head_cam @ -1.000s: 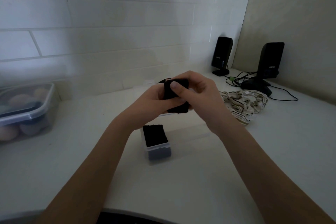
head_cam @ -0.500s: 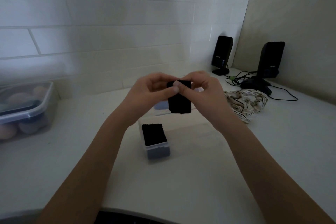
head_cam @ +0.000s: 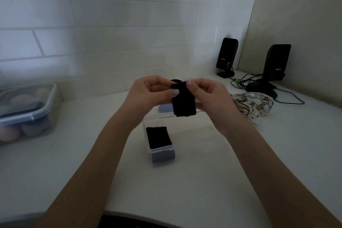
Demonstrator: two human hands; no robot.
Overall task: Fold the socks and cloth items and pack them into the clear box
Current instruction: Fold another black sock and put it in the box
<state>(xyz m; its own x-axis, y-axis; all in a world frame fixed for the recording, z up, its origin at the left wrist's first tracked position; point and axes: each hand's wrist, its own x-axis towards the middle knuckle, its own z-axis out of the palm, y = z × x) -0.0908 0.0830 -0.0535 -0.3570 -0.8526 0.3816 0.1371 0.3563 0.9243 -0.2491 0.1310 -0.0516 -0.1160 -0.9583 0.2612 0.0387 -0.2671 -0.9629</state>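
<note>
Head view, 1 camera, items as we find them.

Item 1: our left hand (head_cam: 148, 94), thumb and forefinger pinched shut on the upper left corner of the small black folded cloth strip (head_cam: 183, 101).

Item 2: our right hand (head_cam: 209, 96), thumb and forefinger likewise closed, on the upper right corner of the same strip. Both hands carry it in the air; nothing else is in either grip.

Item 3: the black strip itself, hanging down from the 2 pinches, long axis near vertical and tilted a little to the right at its lower end. Its free bottom edge points away from the fingertips, toward the counter.

Item 4: the small clear plastic box (head_cam: 161, 146), open, standing on the white countertop (head_cam: 185, 190) below the fingers and slightly to the left, nearer our left hand. 1 dark folded piece already fills its top; whether room is left beside it we cannot tell. We judge that the coming move is a lowering down and leftward, with the strip's hanging end leading.

Item 5: a crumpled cream patterned cloth (head_cam: 253, 104) on the counter, just right of our right wrist, unfolded.

Item 6: 2 black desktop speakers (head_cam: 226, 57) with cables, beyond the fingers to the right.

Item 7: a lidded clear storage tub (head_cam: 27, 109), well left of the fingers.
</note>
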